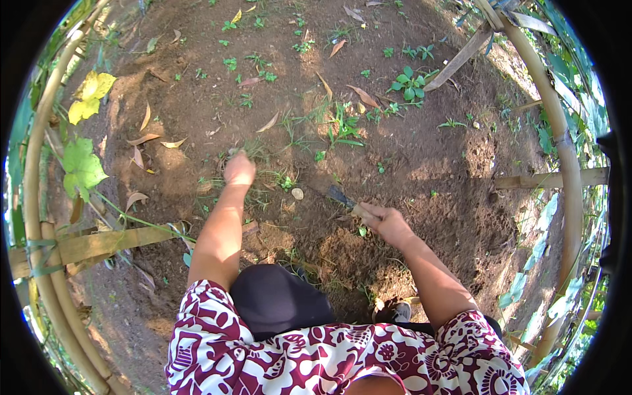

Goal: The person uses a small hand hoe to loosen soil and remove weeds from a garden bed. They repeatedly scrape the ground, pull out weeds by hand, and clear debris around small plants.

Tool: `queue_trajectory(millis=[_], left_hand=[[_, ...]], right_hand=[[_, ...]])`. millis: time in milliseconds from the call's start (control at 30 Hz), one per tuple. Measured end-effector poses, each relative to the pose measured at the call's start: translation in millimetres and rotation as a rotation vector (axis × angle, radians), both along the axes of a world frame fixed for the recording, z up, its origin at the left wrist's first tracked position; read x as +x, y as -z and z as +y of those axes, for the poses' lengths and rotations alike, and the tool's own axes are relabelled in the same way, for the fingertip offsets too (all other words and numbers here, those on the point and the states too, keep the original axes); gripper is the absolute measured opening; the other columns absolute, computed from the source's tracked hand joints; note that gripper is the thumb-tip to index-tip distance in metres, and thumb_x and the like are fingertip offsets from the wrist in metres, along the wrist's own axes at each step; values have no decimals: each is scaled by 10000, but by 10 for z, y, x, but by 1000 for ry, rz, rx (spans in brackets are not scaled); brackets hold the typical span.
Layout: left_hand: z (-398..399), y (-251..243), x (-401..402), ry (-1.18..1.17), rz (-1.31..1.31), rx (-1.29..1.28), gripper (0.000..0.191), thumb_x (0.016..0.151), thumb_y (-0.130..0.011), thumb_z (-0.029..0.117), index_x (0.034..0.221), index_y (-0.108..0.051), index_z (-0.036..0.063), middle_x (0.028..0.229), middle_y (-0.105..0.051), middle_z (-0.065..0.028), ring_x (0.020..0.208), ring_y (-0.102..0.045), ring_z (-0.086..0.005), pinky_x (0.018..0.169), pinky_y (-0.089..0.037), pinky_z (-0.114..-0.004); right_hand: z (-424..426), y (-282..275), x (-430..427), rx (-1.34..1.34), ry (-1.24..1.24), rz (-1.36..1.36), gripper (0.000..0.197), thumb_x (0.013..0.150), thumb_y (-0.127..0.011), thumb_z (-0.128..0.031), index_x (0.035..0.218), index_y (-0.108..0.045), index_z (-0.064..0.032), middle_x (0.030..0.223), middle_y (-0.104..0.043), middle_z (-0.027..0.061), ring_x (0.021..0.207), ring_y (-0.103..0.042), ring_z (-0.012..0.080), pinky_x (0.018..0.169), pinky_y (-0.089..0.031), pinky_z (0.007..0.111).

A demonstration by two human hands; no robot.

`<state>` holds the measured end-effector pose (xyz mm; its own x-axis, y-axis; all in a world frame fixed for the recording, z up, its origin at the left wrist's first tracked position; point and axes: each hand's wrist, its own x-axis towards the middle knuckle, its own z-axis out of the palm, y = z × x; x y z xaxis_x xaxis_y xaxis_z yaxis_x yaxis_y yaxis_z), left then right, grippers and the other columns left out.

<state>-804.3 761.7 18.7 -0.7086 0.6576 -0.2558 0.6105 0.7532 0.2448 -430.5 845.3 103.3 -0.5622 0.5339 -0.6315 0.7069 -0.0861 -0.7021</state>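
Grass stems and blades (pixel 252 148) are gripped in my left hand (pixel 240 169), close to the soil; that grass is slightly blurred. My right hand (pixel 385 223) is closed around the pale handle of a small hand trowel (pixel 340 195), its dark blade pointing up and left over the brown soil. Between the two hands lie a round pale stone (pixel 297 193) and a small green weed (pixel 286 183). A taller tuft of grass (pixel 343 129) grows beyond the hands. The tip of the blade rests on or just above the ground; which one I cannot tell.
Bamboo poles stand at the left (pixel 37 148) and right (pixel 568 163), with a split bamboo crosspiece (pixel 118 243) near my left arm. A leafy weed (pixel 409 85) and dry leaves (pixel 268 122) dot the soil ahead. My shoe (pixel 401 312) is at the lower right.
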Motion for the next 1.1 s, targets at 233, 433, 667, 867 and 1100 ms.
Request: queue_trajectory(millis=[233,433,667,867,1100], left_hand=[[-376,-158,467,412,-108,192,371,858,-566,114,1228,-580,133,1296,-546,-114,1191,-521,-279,1036,-407,-396],[-232,-37,965,706,-83,-204,488,849,-513,27,1320,-482,153,1450,-361,-120,1295,-397,-353,1057,-373,-426],[-81,403,854,589,-126,-91,240,858,-467,48,1089,-522,21,1228,-501,-202,1126,-516,-383,936,-454,-437],[-48,491,752,490,-179,37,283,869,-424,57,1114,-558,6,1152,-572,-199,1081,-552,-361,920,-463,-423],[-17,449,690,257,-317,-22,396,808,-512,54,1199,-543,-6,1199,-566,-216,1112,-539,-373,951,-439,-420]], right_hand=[[-43,-285,-23,-141,-219,-89,367,889,-621,-244,1253,-584,-224,1276,-583,45,1157,-561,191,1029,-380,294],[-97,-287,-248,-122,-91,6,358,908,-598,-227,1262,-575,-176,1274,-583,83,1152,-562,199,1027,-380,287],[-151,-85,-145,-255,51,-127,364,908,-608,-165,1270,-581,-146,1200,-629,-16,791,-532,71,797,-455,245],[-205,188,-40,-358,74,181,416,880,-651,-197,1286,-569,-163,1117,-648,-28,828,-565,100,808,-469,256],[-216,90,-55,-217,93,-71,395,898,-627,-150,1288,-571,-183,912,-641,-48,640,-443,41,590,-423,219]])
